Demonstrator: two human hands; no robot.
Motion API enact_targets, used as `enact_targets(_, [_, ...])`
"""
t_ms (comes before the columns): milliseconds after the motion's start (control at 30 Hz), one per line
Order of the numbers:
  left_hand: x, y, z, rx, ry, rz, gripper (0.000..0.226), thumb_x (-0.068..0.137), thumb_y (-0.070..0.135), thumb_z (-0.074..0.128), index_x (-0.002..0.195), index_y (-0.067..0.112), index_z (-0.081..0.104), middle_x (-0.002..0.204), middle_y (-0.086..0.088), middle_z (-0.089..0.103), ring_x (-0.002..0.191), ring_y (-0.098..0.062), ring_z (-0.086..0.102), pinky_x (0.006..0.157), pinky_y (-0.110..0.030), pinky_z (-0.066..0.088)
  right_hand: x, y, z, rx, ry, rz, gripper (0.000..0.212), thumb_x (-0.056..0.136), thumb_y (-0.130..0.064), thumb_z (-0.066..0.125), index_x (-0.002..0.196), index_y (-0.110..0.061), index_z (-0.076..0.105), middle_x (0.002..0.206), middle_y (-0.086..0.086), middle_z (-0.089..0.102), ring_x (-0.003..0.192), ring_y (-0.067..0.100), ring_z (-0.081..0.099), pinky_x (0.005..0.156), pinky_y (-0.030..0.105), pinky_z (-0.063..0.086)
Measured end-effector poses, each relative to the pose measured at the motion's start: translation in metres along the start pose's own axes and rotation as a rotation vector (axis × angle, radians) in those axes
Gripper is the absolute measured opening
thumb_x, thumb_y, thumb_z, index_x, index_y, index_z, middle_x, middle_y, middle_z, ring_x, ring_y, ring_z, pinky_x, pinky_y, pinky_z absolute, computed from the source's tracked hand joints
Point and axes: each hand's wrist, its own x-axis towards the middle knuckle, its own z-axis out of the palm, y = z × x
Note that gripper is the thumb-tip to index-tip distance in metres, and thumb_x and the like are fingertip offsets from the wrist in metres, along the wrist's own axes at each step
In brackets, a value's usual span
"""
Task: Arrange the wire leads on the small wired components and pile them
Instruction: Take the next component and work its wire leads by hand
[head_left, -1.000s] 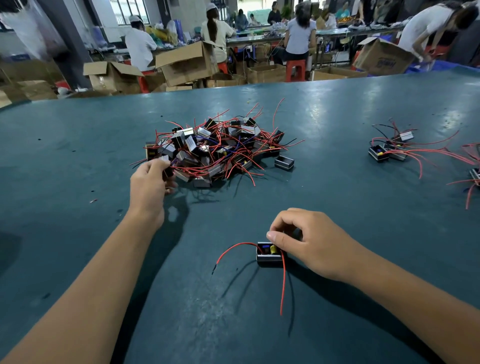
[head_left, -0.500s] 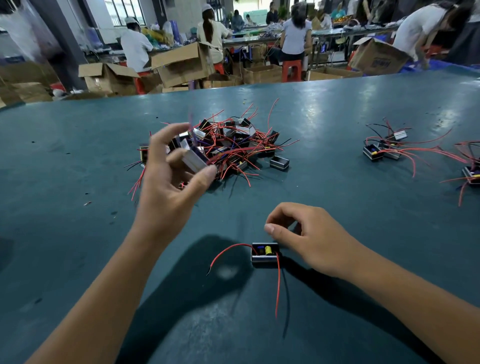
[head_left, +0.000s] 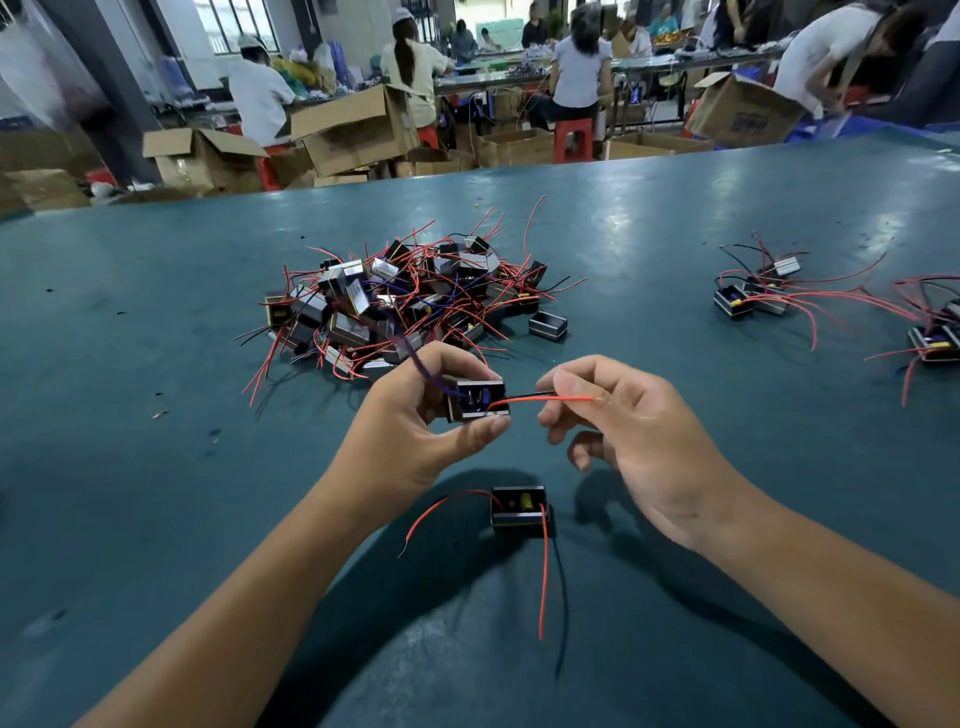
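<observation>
Both hands hold a component, red lead out.

left hand curling, gripping small wired component | right hand pinching its red lead | both raised above table

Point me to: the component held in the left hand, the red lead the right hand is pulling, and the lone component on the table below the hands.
held component (head_left: 478, 399): head view, on its open top face.
red lead (head_left: 545, 399): head view, mid-span between component and right fingers.
lone component (head_left: 518, 510): head view, on its top face.
</observation>
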Motion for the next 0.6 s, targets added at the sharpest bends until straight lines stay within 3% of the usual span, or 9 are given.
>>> enact_targets(267, [-0.001, 0.0, -0.004, 0.159, -0.004, 0.062, 0.03, 0.081, 0.019, 0.08, 0.104, 0.015, 0.062, 0.095, 0.004, 0.066, 0.088, -0.021, 0.065, 0.084, -0.039, 0.055, 0.003, -0.005, -0.002, 0.216, 0.012, 0.156, 0.037, 0.079, -0.045, 0.062, 0.086, -0.01, 0.068, 0.07, 0.01, 0.064, 0.057, 0.019, 0.057, 0.043, 0.024, 0.038])
enact_targets(367, [-0.001, -0.001, -0.005, 0.235, 0.006, 0.12, 0.028, 0.081, 0.014, 0.079, 0.104, 0.015, 0.063, 0.094, 0.005, 0.065, 0.086, -0.022, 0.064, 0.08, -0.045, 0.053, 0.005, -0.008, -0.008, 0.216, -0.073, 0.214, 0.041, 0.078, -0.049, 0.07, 0.088, -0.01, 0.068, 0.071, 0.007, 0.063, 0.056, 0.018, 0.057, 0.044, 0.025, 0.038])
enact_targets(467, [0.001, -0.002, -0.007, 0.254, -0.013, 0.164, 0.03, 0.081, 0.007, 0.079, 0.106, 0.01, 0.062, 0.101, -0.002, 0.065, 0.09, -0.026, 0.065, 0.079, -0.05, 0.054, 0.003, -0.007, -0.011, 0.073, -0.166, 0.168, 0.026, 0.078, -0.029, 0.078, 0.091, -0.009, 0.068, 0.073, 0.008, 0.063, 0.059, 0.017, 0.059, 0.044, 0.023, 0.041])
enact_targets(600, [0.001, -0.003, -0.009, 0.26, -0.043, 0.16, 0.03, 0.082, 0.008, 0.08, 0.105, 0.013, 0.062, 0.1, 0.0, 0.065, 0.089, -0.026, 0.065, 0.078, -0.045, 0.055, 0.004, -0.003, -0.01, 0.056, -0.141, 0.117, 0.024, 0.072, -0.014, 0.076, 0.093, -0.004, 0.067, 0.069, 0.006, 0.062, 0.059, 0.014, 0.06, 0.044, 0.019, 0.044])
